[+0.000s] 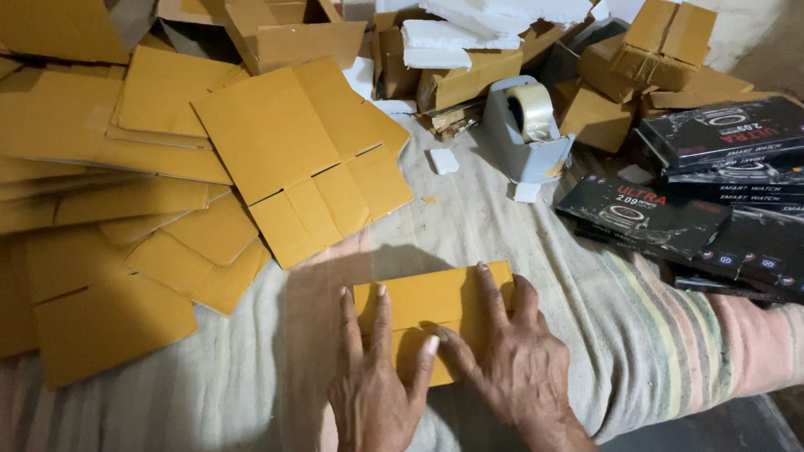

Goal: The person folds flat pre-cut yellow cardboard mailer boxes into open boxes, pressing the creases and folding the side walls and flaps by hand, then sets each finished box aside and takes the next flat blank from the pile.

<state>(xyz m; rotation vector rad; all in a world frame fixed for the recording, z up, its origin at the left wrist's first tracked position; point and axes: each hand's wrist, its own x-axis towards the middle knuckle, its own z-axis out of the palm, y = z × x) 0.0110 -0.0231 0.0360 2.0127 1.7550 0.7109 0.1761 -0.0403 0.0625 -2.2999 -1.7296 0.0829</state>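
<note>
A small flat yellow-brown cardboard box blank [431,305] lies on a pale cloth [502,234] just in front of me. Both my hands press down on it with fingers spread. My left hand [377,377] covers its left part, thumb near the centre crease. My right hand [507,351] rests on the right part, fingers reaching toward the far edge. Neither hand grips anything; the palms lie flat on the cardboard.
Several unfolded cardboard blanks [293,159] are piled to the left and behind. A grey tape dispenser [528,130] stands at the back centre. Black product boxes [670,213] are stacked on the right. White foam pieces [452,33] and assembled cartons [662,42] sit at the back.
</note>
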